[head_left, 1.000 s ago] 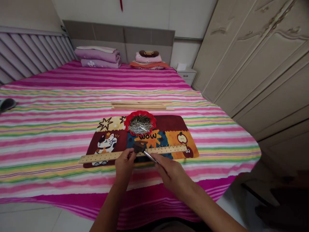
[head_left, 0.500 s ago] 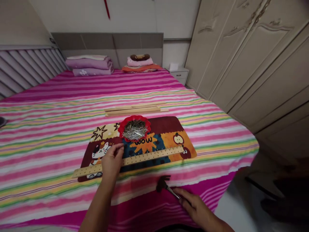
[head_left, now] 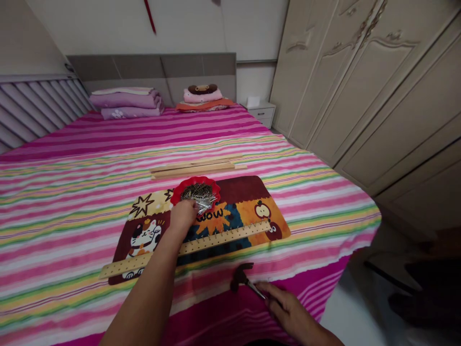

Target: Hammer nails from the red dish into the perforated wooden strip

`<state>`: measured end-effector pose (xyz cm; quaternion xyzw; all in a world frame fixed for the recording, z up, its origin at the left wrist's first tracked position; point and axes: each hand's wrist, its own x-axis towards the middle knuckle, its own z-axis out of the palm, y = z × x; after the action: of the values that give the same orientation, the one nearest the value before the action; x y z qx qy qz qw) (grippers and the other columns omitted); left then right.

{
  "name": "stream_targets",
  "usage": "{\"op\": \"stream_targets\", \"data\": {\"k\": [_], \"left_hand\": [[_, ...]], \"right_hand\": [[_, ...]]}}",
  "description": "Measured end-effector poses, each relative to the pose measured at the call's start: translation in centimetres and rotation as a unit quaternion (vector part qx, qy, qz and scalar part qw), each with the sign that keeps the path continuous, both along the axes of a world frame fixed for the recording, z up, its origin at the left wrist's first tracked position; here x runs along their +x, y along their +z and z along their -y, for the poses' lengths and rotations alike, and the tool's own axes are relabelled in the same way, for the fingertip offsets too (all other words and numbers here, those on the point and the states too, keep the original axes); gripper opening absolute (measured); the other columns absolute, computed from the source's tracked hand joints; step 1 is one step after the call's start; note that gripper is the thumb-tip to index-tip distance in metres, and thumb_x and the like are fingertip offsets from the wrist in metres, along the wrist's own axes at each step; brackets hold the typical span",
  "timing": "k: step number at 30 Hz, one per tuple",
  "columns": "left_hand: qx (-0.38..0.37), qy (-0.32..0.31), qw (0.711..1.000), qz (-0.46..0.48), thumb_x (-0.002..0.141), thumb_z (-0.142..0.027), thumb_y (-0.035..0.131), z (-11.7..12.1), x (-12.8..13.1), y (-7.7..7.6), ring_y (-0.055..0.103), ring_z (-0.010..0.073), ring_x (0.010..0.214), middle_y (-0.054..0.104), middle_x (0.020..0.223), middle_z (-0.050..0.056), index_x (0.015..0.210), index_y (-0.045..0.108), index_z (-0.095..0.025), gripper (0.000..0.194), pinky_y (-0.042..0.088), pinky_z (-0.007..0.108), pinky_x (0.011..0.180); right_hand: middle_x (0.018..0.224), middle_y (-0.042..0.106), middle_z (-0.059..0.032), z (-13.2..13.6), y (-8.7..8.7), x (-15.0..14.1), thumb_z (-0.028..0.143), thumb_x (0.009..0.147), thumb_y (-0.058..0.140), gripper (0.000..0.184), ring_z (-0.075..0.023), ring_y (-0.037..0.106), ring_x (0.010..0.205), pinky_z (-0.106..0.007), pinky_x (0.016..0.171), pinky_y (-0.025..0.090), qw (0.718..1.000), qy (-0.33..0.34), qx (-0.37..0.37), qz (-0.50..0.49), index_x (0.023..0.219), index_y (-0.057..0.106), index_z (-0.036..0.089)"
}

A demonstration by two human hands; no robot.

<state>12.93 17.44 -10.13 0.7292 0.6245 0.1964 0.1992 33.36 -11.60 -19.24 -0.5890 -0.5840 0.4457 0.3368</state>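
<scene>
My left hand (head_left: 183, 215) reaches to the near side of a red scalloped bowl (head_left: 175, 193), its fingers bunched at the nails (head_left: 203, 197) heaped inside. Its fingertips are partly hidden, so what they pinch does not show. Under my left forearm runs a long wooden strip (head_left: 223, 237) with rows of holes, and several nails stand upright in its right part. The strip lies across a printed mat (head_left: 239, 188), with its left end past the mat's edge. In my right hand (head_left: 288, 305) is a claw hammer (head_left: 242, 276), gripped by the handle, its head low over the bedspread.
Beyond the bowl, several more wooden strips (head_left: 194, 168) lie stacked on the striped bedspread (head_left: 72, 206). Folded bedding (head_left: 126, 102) rests by the headboard (head_left: 140, 72). A wardrobe (head_left: 345, 86) stands at the right, past the bed's edge.
My left hand has moved from above the wooden strip forward and right to the bowl of nails. My right hand still holds the hammer in about the same place.
</scene>
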Motion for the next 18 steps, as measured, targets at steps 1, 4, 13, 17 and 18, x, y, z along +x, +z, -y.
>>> {"op": "stream_targets", "data": {"k": [1, 4, 13, 17, 18], "left_hand": [[-0.001, 0.002, 1.0, 0.025, 0.061, -0.019, 0.061, -0.1, -0.1, 0.1, 0.057, 0.0204, 0.065, 0.06, 0.055, 0.003, 0.052, 0.063, -0.023, 0.01, 0.041, 0.029, 0.069], [-0.012, 0.018, 0.993, 0.119, 0.061, -0.028, 0.062, -0.1, -0.7, 0.3, 0.057, 0.0179, 0.063, 0.064, 0.06, 0.002, 0.058, 0.066, -0.024, 0.006, 0.042, 0.027, 0.065], [-0.142, 0.118, 0.866, 0.464, 0.04, -0.033, 0.078, 3.5, -4.1, 1.9, 0.056, 0.0103, 0.056, 0.066, 0.069, 0.005, 0.082, 0.066, -0.012, 0.049, 0.041, 0.018, 0.048], [-0.135, 0.162, 0.833, 0.512, 0.036, -0.028, 0.081, 5.9, -6.1, 1.5, 0.054, 0.0089, 0.05, 0.064, 0.062, 0.001, 0.081, 0.063, -0.014, 0.051, 0.041, 0.017, 0.044], [-0.136, 0.16, 0.831, 0.515, 0.037, -0.028, 0.08, 6.4, -6.5, 1.3, 0.054, 0.0085, 0.05, 0.063, 0.061, 0.001, 0.08, 0.063, -0.013, 0.049, 0.041, 0.017, 0.044]], "right_hand": [[0.103, 0.069, -0.0041, 0.0, 0.1, 0.0, 0.016, 0.087, 0.042, 0.041, -0.0188, 0.065, 0.09, -0.031, 0.09, 0.048, 1.0, -0.001, 0.001, 0.003, 0.124, 0.058, 0.024], [0.106, 0.069, -0.0048, 0.0, 0.4, 0.0, 0.017, 0.087, 0.042, 0.041, -0.0199, 0.065, 0.094, -0.032, 0.091, 0.047, 1.0, 0.001, 0.007, 0.003, 0.123, 0.058, 0.023], [0.108, 0.07, -0.0042, 0.3, 0.1, -0.2, 0.021, 0.088, 0.043, 0.037, -0.0199, 0.065, 0.096, -0.031, 0.086, 0.051, 1.0, -0.005, 0.022, -0.006, 0.121, 0.059, 0.023], [0.111, 0.069, -0.0084, 0.2, 0.2, -0.4, 0.025, 0.089, 0.043, 0.036, -0.0215, 0.064, 0.102, -0.034, 0.09, 0.05, 1.0, -0.004, 0.017, 0.01, 0.12, 0.06, 0.018], [0.113, 0.068, -0.0093, 0.2, 0.1, -0.4, 0.025, 0.089, 0.043, 0.036, -0.022, 0.063, 0.105, -0.035, 0.092, 0.048, 1.0, -0.004, 0.017, 0.015, 0.12, 0.06, 0.018]]}}
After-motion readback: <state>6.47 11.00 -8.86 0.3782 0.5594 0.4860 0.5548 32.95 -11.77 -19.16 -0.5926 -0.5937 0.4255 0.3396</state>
